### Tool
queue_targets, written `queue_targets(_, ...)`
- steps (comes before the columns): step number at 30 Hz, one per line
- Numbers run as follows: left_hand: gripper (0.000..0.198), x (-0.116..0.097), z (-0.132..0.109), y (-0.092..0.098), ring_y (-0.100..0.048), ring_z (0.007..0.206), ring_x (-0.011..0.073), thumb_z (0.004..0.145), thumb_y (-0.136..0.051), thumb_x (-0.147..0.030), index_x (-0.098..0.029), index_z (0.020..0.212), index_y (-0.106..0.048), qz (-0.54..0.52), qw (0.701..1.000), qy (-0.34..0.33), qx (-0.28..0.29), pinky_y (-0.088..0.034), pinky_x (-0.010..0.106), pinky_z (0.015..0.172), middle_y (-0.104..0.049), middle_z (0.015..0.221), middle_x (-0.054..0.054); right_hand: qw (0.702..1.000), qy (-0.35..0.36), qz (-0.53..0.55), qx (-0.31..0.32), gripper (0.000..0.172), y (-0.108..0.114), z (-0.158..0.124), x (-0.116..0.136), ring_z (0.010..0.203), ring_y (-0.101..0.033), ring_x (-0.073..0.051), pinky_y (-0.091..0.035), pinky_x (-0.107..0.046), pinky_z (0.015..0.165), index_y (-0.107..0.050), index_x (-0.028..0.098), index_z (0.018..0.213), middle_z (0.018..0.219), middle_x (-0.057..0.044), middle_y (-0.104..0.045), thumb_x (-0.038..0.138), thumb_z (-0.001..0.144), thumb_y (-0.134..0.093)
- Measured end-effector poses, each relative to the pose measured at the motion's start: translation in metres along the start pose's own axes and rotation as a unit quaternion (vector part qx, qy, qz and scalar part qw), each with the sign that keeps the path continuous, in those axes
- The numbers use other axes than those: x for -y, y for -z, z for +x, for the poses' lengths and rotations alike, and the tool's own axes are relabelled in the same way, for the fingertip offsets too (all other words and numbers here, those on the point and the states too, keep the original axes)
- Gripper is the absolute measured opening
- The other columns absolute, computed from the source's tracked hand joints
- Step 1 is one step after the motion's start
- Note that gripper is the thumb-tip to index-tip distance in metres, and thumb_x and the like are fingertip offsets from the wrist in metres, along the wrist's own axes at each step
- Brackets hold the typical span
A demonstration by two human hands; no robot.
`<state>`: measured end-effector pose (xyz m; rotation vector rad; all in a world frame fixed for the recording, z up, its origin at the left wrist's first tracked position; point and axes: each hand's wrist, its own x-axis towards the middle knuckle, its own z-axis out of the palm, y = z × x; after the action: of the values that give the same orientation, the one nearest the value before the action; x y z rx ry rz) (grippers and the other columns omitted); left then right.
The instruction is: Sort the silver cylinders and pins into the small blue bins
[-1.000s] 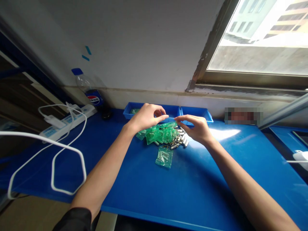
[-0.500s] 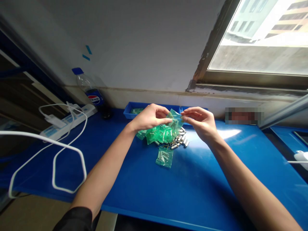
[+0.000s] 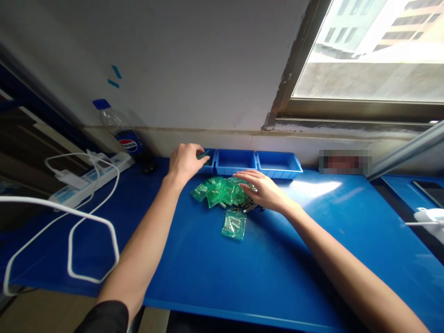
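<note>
A heap of small green plastic bags (image 3: 218, 192) lies on the blue table (image 3: 243, 273), with small metal parts (image 3: 248, 207) beside it. One filled green bag (image 3: 234, 225) lies apart, nearer to me. My left hand (image 3: 185, 161) is closed on a green bag over the left blue tray (image 3: 210, 166). My right hand (image 3: 260, 188) rests flat, fingers stretched out, on the heap and the metal parts.
Two more blue trays (image 3: 236, 162) (image 3: 279, 165) stand along the wall. A cola bottle (image 3: 121, 134) and a white power strip (image 3: 92, 178) with looping white cables (image 3: 69, 240) are at the left. A window is at the upper right.
Both hands held one green bag up between them. Now my left hand has carried a bag left to the left tray, and my right hand has dropped flat onto the heap.
</note>
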<state>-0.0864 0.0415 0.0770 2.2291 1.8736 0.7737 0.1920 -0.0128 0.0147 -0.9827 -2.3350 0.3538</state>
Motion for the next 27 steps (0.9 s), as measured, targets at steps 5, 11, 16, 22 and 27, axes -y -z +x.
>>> queue_targets(5, 0.023, -0.016, -0.003, -0.006, -0.075, 0.098, 0.0250, 0.090, -0.071, -0.041, -0.024, 0.100, -0.081, -0.023, 0.999, -0.032, 0.002, -0.058, 0.034, 0.091, -0.082, 0.103, 0.006, 0.998, -0.028, -0.056, 0.003, 0.044, -0.013, -0.003, -0.007, 0.121, -0.072, -0.030, -0.059, -0.046, 0.102, -0.063, 0.026, 0.146, 0.131, -0.010, -0.076, 0.026, 0.102, -0.060)
queue_targets(11, 0.024, -0.035, -0.010, -0.008, -0.077, 0.095, 0.0242, 0.092, -0.069, -0.039, -0.021, 0.102, -0.082, -0.080, 0.988, -0.119, 0.057, -0.058, 0.032, 0.087, -0.082, 0.102, 0.007, 0.997, -0.022, -0.056, -0.051, 0.028, -0.014, -0.003, -0.010, 0.108, -0.077, -0.027, -0.058, -0.044, 0.098, -0.079, 0.024, 0.120, 0.116, -0.009, -0.082, 0.019, 0.101, -0.060)
queue_targets(16, 0.033, -0.046, -0.015, -0.004, -0.077, 0.094, 0.0232, 0.091, -0.071, -0.049, -0.021, 0.106, -0.083, -0.197, 0.952, -0.161, 0.169, -0.059, 0.030, 0.084, -0.083, 0.102, 0.006, 0.987, -0.053, 0.028, -0.147, 0.019, -0.005, 0.000, -0.003, 0.091, -0.078, -0.026, -0.061, -0.042, 0.086, -0.083, 0.026, 0.107, 0.102, -0.008, -0.083, 0.027, 0.099, -0.066)
queue_targets(22, 0.034, -0.052, -0.019, -0.004, -0.077, 0.085, 0.0226, 0.085, -0.078, -0.043, -0.016, 0.106, -0.081, -0.304, 0.909, -0.141, 0.247, -0.059, 0.028, 0.072, -0.082, 0.093, 0.007, 0.920, -0.168, 0.314, -0.162, 0.031, 0.015, 0.005, 0.006, 0.083, -0.079, -0.025, -0.063, -0.037, 0.075, -0.081, 0.021, 0.100, 0.094, -0.007, -0.084, 0.045, 0.081, -0.086)
queue_targets(27, 0.036, -0.054, -0.020, -0.006, -0.078, 0.090, 0.0246, 0.081, -0.082, -0.043, -0.015, 0.104, -0.080, -0.382, 0.876, -0.103, 0.277, -0.062, 0.031, 0.076, -0.082, 0.098, 0.009, 0.879, -0.204, 0.407, -0.140, 0.042, 0.027, 0.006, 0.008, 0.070, -0.076, -0.022, -0.061, -0.034, 0.065, -0.080, 0.020, 0.102, 0.079, -0.005, -0.081, 0.049, 0.073, -0.091)
